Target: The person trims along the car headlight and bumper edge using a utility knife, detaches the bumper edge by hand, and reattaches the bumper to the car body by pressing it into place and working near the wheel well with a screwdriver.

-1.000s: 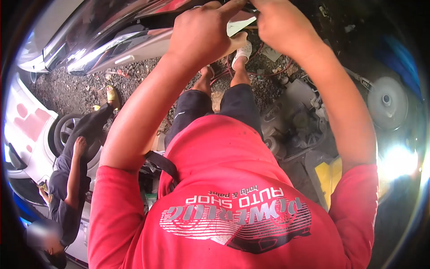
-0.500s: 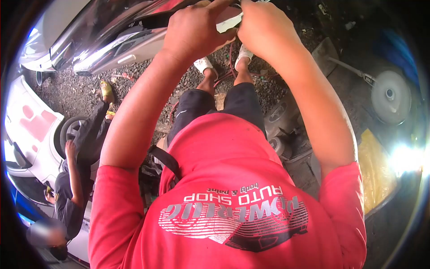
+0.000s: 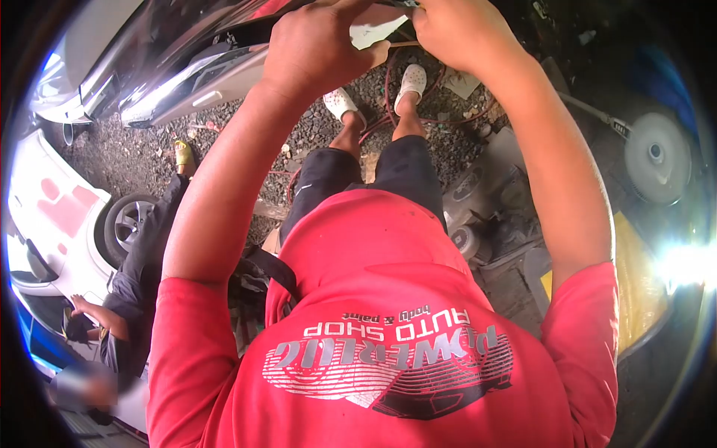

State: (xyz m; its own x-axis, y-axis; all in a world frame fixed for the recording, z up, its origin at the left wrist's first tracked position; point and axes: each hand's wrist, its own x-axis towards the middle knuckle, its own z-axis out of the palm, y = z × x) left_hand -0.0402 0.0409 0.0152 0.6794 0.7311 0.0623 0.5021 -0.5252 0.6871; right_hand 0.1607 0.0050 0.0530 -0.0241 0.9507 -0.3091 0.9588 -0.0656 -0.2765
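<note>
At the top of the view, my left hand [image 3: 314, 46] is closed, its thumb against the edge of a thin white sheet [image 3: 379, 28]. Curled fingers show on my right hand [image 3: 464, 33], beside the sheet's right end; what they grip is hidden at the frame's top edge. A narrow tan strip [image 3: 405, 44] shows just below the sheet, between the hands. Close by my left hand is a glossy dark car body panel [image 3: 168, 45] with a bright lower trim [image 3: 198, 84].
Gravel [image 3: 299, 134] lies underfoot, with a red hose [image 3: 389, 97] across it. At left, another person [image 3: 138, 276] sits near a white car [image 3: 56, 205] and its wheel [image 3: 128, 222]. A white disc-shaped fan [image 3: 657, 158] and a yellow sheet [image 3: 635, 284] are at right.
My hands have moved slightly apart, the right one to the right and the left one a little left. The other person's hand has moved down from near the wheel.
</note>
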